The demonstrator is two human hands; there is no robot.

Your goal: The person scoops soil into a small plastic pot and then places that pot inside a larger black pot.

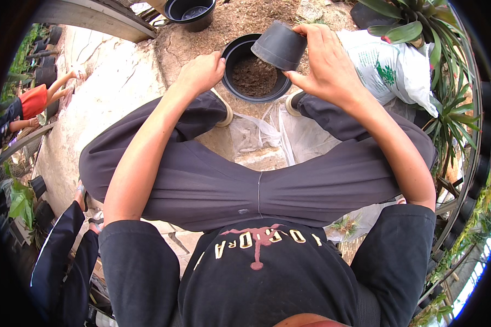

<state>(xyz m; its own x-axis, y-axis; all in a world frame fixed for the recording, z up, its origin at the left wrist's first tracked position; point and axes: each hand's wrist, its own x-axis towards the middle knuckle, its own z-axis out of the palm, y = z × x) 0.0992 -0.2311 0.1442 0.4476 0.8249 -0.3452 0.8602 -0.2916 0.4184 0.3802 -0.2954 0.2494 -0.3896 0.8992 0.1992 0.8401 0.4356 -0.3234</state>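
Note:
A large black plastic plant pot (256,99) stands on the ground between my feet, with brown potting soil (251,77) in its bottom. My left hand (202,72) grips the left side of its rim. Above the right part of this pot, a smaller black plastic pot (279,45) is tipped with its mouth downward. My right hand (325,61) holds it, fingers on the base and thumb near the rim. Some soil shows just under its mouth. The inside of the smaller pot is hidden from me.
Another black pot (190,14) stands at the upper left. To the right lies a white plastic sack (378,67) with green print, beside a bromeliad plant (413,32). Clear plastic sheeting (307,131) covers ground between my legs. Two other people's legs (61,249) (59,86) appear at the left.

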